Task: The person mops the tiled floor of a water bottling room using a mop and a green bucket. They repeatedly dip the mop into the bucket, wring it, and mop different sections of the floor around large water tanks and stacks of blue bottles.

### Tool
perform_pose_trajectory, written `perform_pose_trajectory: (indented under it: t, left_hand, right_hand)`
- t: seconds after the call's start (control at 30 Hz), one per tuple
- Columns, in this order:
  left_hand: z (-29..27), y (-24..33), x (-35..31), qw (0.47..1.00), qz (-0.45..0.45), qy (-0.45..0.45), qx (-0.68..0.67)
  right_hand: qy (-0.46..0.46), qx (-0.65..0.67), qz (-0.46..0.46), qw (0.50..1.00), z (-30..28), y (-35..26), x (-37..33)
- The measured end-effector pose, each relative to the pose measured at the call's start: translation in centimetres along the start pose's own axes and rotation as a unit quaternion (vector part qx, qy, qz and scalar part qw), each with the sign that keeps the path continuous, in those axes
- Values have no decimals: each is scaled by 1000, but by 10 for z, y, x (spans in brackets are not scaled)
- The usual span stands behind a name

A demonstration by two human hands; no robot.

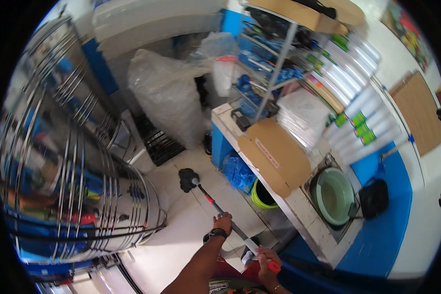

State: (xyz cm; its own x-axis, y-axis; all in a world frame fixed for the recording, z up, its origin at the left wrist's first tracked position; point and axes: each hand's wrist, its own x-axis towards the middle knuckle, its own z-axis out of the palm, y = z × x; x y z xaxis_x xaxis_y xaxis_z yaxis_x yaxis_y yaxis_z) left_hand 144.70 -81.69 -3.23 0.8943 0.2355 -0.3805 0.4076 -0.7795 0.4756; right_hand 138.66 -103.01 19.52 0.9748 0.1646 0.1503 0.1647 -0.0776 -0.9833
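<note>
steadying mop (238, 232): left grip (222, 224) wraps it midway, perhaps steering
right grip (268, 257): clasps handle end (274, 266), perhaps levering
mop head (187, 180): beyond left grip

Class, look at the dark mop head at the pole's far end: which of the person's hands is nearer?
Left. The left hand grips the pole partway down, nearer the mop head; the right hand holds the pole near its red end, farther away.

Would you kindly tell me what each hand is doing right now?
Left hand: closed around the mop pole.
Right hand: closed around it near its red end.
</note>
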Motion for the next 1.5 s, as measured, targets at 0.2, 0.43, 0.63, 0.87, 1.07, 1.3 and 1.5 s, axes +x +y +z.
perform_pose_trajectory:
  t: [0.2,0.43,0.63,0.87,1.07,1.3,1.5]
  left_hand:
    - [-1,22,-4,991,114,26,-60]
    - [55,85,-45,958,250,-137,-9]
    - [98,161,-112,889,374,-264,8]
    - [144,240,-209,854,409,-298,-119]
    - [159,248,-246,831,404,-357,-138]
    - [145,241,-262,813,479,-328,-39]
    - [101,216,-253,823,449,-346,36]
  right_hand:
    - [193,62,66,977,3,-23,-19]
    - [356,13,132,925,-35,-64,-75]
    - [409,-72,58,908,-92,-122,-130]
    - [450,-120,-92,880,-142,-168,-153]
    - [290,-217,-97,927,-145,-170,-181]
    - [229,-223,-125,939,-153,-170,-193]
    - [225,-94,-168,955,-163,-169,-184]
